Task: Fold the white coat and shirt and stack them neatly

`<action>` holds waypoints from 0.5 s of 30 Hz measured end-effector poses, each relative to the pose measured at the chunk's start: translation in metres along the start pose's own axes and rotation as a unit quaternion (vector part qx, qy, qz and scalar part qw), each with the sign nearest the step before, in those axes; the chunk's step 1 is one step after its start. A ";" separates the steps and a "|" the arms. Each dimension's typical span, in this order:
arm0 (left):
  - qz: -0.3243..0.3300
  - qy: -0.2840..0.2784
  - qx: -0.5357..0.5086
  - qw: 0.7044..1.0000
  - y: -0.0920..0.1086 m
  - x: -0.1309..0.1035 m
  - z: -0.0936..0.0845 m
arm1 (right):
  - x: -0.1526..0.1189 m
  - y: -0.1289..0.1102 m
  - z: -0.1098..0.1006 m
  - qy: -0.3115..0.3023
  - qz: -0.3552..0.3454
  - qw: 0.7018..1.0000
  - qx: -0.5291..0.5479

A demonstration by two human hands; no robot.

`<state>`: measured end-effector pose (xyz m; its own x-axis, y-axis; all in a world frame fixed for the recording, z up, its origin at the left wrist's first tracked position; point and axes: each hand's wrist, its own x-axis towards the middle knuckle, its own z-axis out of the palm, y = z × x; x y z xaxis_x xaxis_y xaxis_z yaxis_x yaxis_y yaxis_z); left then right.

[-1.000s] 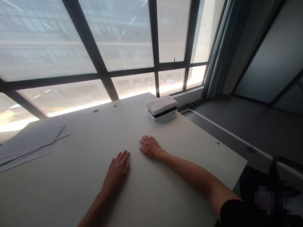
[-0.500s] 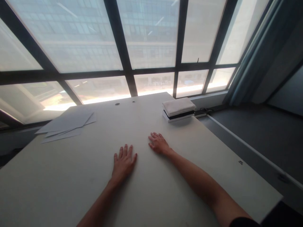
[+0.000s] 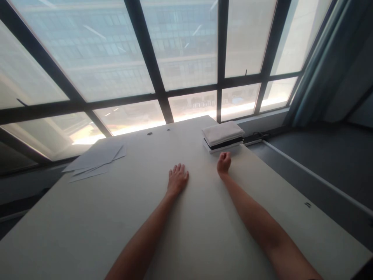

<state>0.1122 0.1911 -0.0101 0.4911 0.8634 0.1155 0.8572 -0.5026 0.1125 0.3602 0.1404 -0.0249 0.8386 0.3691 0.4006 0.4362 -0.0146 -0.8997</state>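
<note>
On the white table point(image 3: 116, 217), my left hand point(image 3: 177, 179) lies palm down with its fingers apart, holding nothing. My right hand point(image 3: 224, 162) is curled closed just in front of a stack of folded cloths point(image 3: 223, 134); whether anything is inside the curled fingers is hidden. The stack has a white cloth on top, a black layer in the middle and white below. Between the right hand and the stack, contact cannot be made out.
Loose white paper sheets point(image 3: 94, 157) overlap at the far left of the table. Dark-framed windows point(image 3: 160, 91) rise behind the far edge. At the right are a curtain point(image 3: 314, 70), a white rail point(image 3: 314, 177) and grey floor.
My right hand has moved right, closer to the cloth stack, and its spread fingers have curled closed. My left hand has moved forward and right, still flat. The view has shifted slightly left.
</note>
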 end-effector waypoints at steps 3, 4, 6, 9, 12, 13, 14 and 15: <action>-0.006 0.009 -0.031 0.999 0.029 0.029 0.008 | 0.040 0.023 -0.016 0.075 0.024 0.997 -0.007; -0.007 0.012 -0.043 0.999 0.039 0.037 0.011 | 0.052 0.029 -0.021 0.085 0.026 0.996 -0.010; -0.008 0.016 -0.067 0.998 0.058 0.052 0.016 | 0.077 0.041 -0.026 0.089 0.027 0.996 -0.016; -0.013 0.018 -0.104 0.994 0.082 0.071 0.023 | 0.110 0.057 -0.029 0.074 0.025 0.997 -0.022; -0.008 0.017 -0.127 0.992 0.097 0.088 0.025 | 0.134 0.069 -0.027 0.054 0.024 0.998 -0.021; -0.001 0.015 -0.131 0.991 0.100 0.093 0.026 | 0.140 0.073 -0.025 0.049 0.023 0.998 -0.019; 0.008 0.012 -0.133 0.991 0.103 0.098 0.026 | 0.145 0.076 -0.023 0.044 0.021 0.999 -0.017; 0.017 0.009 -0.134 0.991 0.106 0.103 0.026 | 0.148 0.079 -0.021 0.040 0.020 0.999 -0.015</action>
<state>0.2575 0.2280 -0.0122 0.5138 0.8461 0.1420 0.7667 -0.5271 0.3666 0.5259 0.1744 -0.0334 0.8781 0.2923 0.3788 0.4109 -0.0554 -0.9100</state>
